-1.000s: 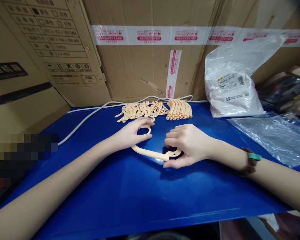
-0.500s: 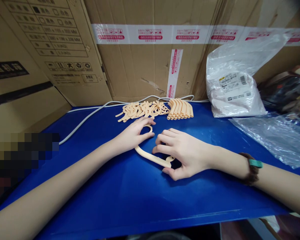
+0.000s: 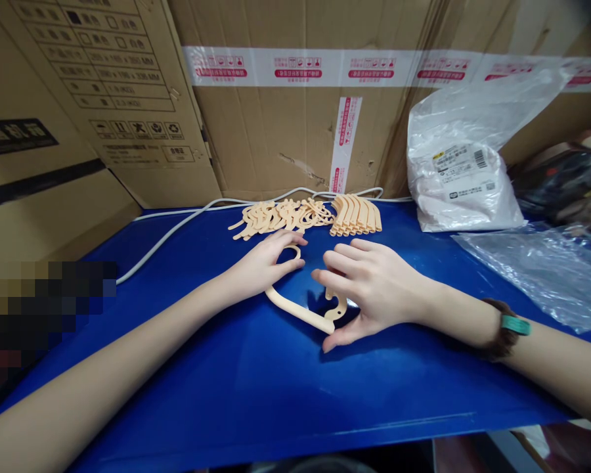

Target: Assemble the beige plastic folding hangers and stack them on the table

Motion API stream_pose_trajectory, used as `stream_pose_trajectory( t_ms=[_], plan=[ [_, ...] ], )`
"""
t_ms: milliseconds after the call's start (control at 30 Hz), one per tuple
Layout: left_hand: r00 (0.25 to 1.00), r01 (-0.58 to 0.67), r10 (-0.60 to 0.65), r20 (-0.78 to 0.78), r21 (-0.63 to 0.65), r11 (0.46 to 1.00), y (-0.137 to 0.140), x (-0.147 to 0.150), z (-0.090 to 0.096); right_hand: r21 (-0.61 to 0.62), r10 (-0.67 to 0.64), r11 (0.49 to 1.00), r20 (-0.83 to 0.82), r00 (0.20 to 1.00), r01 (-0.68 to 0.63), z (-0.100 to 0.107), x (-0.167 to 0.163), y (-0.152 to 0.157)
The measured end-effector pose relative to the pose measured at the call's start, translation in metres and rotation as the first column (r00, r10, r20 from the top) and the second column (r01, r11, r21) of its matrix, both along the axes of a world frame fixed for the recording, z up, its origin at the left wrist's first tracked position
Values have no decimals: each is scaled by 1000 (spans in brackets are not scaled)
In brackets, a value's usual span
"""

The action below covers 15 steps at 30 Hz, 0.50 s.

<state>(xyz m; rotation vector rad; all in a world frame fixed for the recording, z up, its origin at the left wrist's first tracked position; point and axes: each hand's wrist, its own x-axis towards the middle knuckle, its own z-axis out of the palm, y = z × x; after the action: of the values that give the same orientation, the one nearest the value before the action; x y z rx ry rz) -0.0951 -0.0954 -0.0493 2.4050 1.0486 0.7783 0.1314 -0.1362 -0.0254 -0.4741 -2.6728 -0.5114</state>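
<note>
A slim, curved beige plastic piece (image 3: 298, 310), like a clothes-hanger arm, lies on the blue tabletop. A small hook-shaped piece (image 3: 339, 310) with a dark hole sits at its near right end. My left hand (image 3: 270, 261) is closed over the far left end, where a beige loop (image 3: 294, 249) shows between thumb and forefinger. Bent over the hook piece, my right hand (image 3: 374, 286) has its fingers apart from its thumb. Its thumb tip is beside the arm's near end; whether they touch I cannot tell.
Behind my hands lie a heap of beige hook pieces (image 3: 280, 217) and a stack of curved beige arms (image 3: 357, 215). A white cable (image 3: 165, 244) runs along the cardboard boxes (image 3: 270, 131). A filled plastic bag (image 3: 465, 184) and clear plastic film (image 3: 546, 269) are at the right.
My right hand has shifted slightly right, with its fingers raised away from its thumb. More of the hook piece now shows. My left hand stays in place.
</note>
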Motion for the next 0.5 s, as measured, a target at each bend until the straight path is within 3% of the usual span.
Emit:
stream_pose_trajectory(
  t_ms=[100, 333, 500],
  plan=[
    [1000, -1, 1, -4, 2, 1000, -1, 0, 0, -22, -2, 1000, 7, 1000, 2, -2, 0, 0],
    [998, -7, 8, -57, 23, 1000, -2, 1, 0, -230, 98, 970, 86, 991, -76, -3, -4, -3],
    [999, 0, 1, -35, 20, 1000, -3, 2, 0, -289, 131, 952, 103, 986, -97, -1, -8, -11]
  ],
)
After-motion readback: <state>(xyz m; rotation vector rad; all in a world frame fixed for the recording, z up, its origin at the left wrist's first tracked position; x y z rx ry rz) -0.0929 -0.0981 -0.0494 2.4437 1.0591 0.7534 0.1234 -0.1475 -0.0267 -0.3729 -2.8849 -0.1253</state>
